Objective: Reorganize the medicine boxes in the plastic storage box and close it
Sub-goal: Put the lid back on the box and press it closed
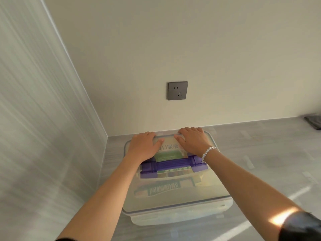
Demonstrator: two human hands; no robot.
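A translucent plastic storage box (pixel 177 216) stands on the grey floor near the wall corner, its clear lid (pixel 173 199) lying on top. A purple carry handle (pixel 173 165) crosses the lid's middle. Several medicine boxes (pixel 163 189) with green and white print show blurred through the lid. My left hand (pixel 144 145) lies flat on the lid's far left part, fingers curled over the far edge. My right hand (pixel 192 140), a bead bracelet on its wrist, presses the far right part the same way. Neither hand holds anything.
A grey wall socket (pixel 177 90) sits on the wall just above the box. A pale curtain or panel (pixel 43 119) fills the left side. Some dark object (pixel 314 121) lies on the floor at the far right by the wall.
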